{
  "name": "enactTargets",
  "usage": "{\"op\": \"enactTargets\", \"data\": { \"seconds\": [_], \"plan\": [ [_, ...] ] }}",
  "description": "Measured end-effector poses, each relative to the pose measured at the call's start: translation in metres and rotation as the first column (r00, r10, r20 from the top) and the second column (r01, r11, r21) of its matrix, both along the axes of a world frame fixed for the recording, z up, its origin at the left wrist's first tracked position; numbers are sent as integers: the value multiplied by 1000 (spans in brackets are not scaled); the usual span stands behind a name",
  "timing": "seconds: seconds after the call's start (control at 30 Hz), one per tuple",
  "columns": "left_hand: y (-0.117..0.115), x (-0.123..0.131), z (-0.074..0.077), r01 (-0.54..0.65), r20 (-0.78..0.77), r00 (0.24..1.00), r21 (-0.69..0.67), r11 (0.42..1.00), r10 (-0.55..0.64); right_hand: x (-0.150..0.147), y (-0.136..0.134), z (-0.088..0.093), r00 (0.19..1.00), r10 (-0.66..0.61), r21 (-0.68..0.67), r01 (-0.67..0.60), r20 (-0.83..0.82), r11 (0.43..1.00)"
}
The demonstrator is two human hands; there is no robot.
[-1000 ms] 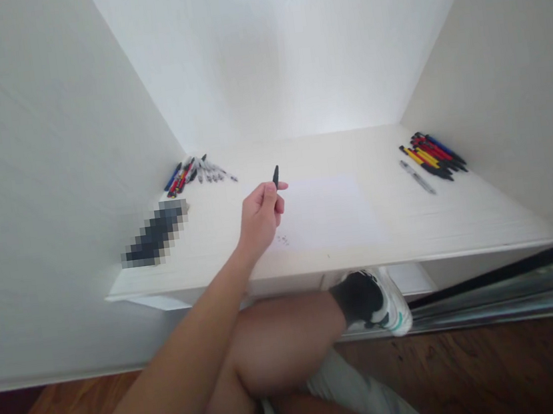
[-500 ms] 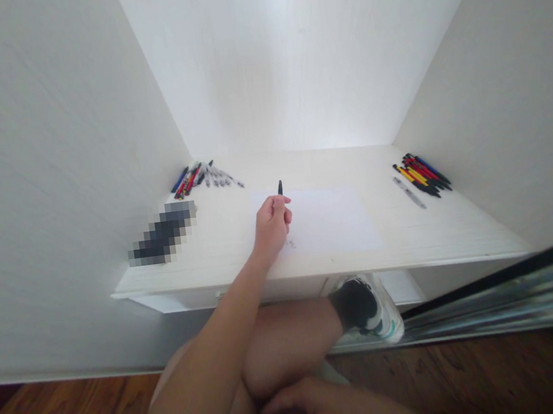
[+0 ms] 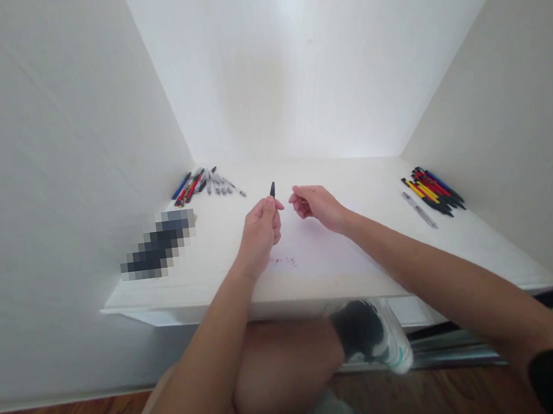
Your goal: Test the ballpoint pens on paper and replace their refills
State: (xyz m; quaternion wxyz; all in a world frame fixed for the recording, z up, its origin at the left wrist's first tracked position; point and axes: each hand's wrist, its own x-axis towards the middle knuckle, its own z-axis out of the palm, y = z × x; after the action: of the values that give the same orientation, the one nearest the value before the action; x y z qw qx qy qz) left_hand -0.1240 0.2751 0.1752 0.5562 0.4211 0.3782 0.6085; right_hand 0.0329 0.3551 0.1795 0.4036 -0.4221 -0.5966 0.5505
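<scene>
Right hand (image 3: pixel 321 207) has come up from the lap since the last frame; it's now over the sheet of paper (image 3: pixel 325 251), just beside the left hand (image 3: pixel 259 226), not touching it. Left hand hasn't shifted much.

Left: closed around 1 pen (image 3: pixel 273 189), black end sticking up past the thumb and index finger, rest hidden in the fist. Pen is above the left part of the paper. My read: gripping low leaves that end exposed on the side where the other hand can get at it.

Right: fingers half curled, narrow, no object visible. Can't tell if the fingertips meet.

Paper lies flat in front of the person, likely so both arms reach it equally. Small red and dark marks (image 3: pixel 283 261) near its lower left.

Pens sit in 2 groups: mixed pile (image 3: pixel 188 187) plus fanned clear pens (image 3: pixel 221 185) far left, and a red/yellow/blue/black bundle (image 3: pixel 436 191) far right, 1 clear pen (image 3: pixel 420 209) just beside it. Placement probably keeps them off the sheet but reachable. Pixelated dark object (image 3: pixel 155 245) at the left edge, can't identify.
</scene>
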Motion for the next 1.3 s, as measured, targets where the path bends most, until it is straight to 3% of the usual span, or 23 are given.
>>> {"op": "enactTargets", "data": {
  "seconds": [0.1,0.17,0.4,0.57,0.67,0.9,1.0,1.2,1.3],
  "plan": [
    [4,-6,2,16,4,1000,-47,999,-15,1,21,-24,997,-67,49,65,44,997],
    [7,-9,3,22,18,1000,-64,998,-21,7,23,-31,995,-34,116,23,95,993],
    [18,-9,-1,35,138,990,-116,993,-19,15,13,-21,975,33,171,-71,218,983],
    [21,-14,-9,91,249,968,-206,974,-38,16,12,-19,940,158,171,-217,303,961],
    [21,-17,-12,109,283,958,-194,975,-50,18,11,-18,920,198,175,-268,339,947],
    [22,-9,-9,131,330,942,-181,975,-65,22,14,-23,886,246,211,-347,393,914],
    [21,-5,-6,86,325,946,-191,978,-20,21,12,-27,875,243,264,-374,419,889],
    [20,-6,-7,9,419,907,-103,995,35,17,-3,-28,892,214,450,-394,399,801],
    [23,-8,-11,36,471,882,-96,995,13,14,-7,-26,918,305,400,-386,252,832]
  ]
}}
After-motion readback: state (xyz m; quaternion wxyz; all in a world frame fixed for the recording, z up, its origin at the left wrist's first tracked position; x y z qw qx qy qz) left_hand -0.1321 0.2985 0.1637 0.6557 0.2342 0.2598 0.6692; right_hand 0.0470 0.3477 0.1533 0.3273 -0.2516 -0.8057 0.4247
